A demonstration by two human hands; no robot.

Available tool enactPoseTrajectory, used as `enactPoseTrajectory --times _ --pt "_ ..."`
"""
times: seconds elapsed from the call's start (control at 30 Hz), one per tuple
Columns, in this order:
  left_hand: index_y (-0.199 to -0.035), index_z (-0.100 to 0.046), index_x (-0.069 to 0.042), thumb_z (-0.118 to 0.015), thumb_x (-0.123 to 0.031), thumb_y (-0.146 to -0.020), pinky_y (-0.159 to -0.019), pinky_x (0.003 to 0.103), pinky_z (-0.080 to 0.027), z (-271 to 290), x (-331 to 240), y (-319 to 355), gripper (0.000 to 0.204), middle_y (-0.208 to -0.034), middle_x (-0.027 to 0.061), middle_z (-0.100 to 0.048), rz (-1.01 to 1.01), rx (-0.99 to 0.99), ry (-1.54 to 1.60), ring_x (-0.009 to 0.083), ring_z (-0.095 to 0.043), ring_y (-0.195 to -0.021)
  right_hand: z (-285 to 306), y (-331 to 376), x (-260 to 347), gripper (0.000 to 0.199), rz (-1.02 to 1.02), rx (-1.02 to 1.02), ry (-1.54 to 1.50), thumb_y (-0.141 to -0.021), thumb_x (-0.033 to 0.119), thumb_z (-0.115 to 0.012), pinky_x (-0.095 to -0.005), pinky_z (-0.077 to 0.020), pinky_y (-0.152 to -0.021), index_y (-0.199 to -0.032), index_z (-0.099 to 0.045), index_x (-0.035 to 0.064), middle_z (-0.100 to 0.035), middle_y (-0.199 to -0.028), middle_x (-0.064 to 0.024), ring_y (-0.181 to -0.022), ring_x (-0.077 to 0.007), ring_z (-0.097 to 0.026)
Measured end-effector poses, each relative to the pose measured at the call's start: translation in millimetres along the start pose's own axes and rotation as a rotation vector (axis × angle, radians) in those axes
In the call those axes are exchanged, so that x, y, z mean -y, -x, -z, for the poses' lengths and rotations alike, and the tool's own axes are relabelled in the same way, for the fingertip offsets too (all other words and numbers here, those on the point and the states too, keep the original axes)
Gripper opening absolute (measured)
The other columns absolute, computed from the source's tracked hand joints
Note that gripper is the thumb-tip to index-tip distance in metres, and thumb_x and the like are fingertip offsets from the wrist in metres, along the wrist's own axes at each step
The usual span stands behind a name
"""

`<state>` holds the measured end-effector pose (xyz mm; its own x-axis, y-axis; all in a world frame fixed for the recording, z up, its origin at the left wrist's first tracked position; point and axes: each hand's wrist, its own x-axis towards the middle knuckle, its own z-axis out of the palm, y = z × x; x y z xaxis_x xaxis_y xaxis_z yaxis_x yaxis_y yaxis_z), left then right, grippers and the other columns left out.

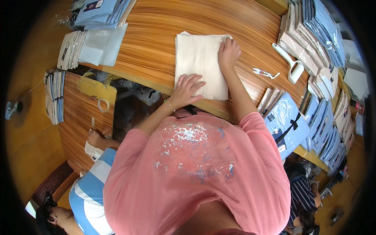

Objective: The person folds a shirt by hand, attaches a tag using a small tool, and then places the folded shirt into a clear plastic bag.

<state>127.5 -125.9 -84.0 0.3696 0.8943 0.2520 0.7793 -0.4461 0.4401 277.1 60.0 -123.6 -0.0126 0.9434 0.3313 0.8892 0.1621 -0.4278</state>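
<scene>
A folded cream garment (200, 51) lies flat on the wood-grain table in front of me, with a lengthwise fold down its middle. My left hand (187, 92) rests on its near left part, fingers stretched out over the cloth. At the far right corner, my right hand (230, 55) has its fingers curled in at the garment's edge, the thumb on the cloth side. The fabric is slightly bunched by those fingertips. What lies under the right palm is hidden.
Right of the garment are small thread snippers (264, 73) and a white lint roller (290, 64). Packed blue garments (288, 121) and cream stacks (299, 43) line the right side. Clear plastic bags (103, 45) lie at left. A tape roll (103, 105) and a co-worker's hand (94, 138) are lower left.
</scene>
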Motion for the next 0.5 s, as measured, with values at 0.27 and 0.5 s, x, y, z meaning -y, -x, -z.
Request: enactPoseTrajectory --times 0.27,0.5 --pt "-0.086 -0.063 -0.009 -0.066 -0.018 -0.079 -0.084 0.036 -0.038 2 15 -2 0.012 -0.094 0.0026 -0.062 0.033 0.049 0.200 0.0224 -0.055 -0.090 -1 -3 -3 0.023 -0.007 0.003 0.025 -0.081 0.020 -0.060 -0.0441 -0.0380 -0.075 -0.100 -0.060 0.0083 -0.055 -0.096 -0.0113 -0.091 -0.0307 -0.051" --pt "-0.084 -0.062 -0.007 -0.060 -0.016 -0.084 -0.083 0.034 -0.038 25 16 -1 0.009 -0.090 0.0038 -0.065 0.146 0.150 0.508 0.0233 -0.057 -0.088 -7 -1 -6 0.024 0.000 -0.026 0.001 -0.081 0.023 -0.061 -0.0440 -0.0381 -0.077 -0.100 -0.061 0.0076 -0.055 -0.098 -0.0117 -0.093 -0.0310 -0.051"
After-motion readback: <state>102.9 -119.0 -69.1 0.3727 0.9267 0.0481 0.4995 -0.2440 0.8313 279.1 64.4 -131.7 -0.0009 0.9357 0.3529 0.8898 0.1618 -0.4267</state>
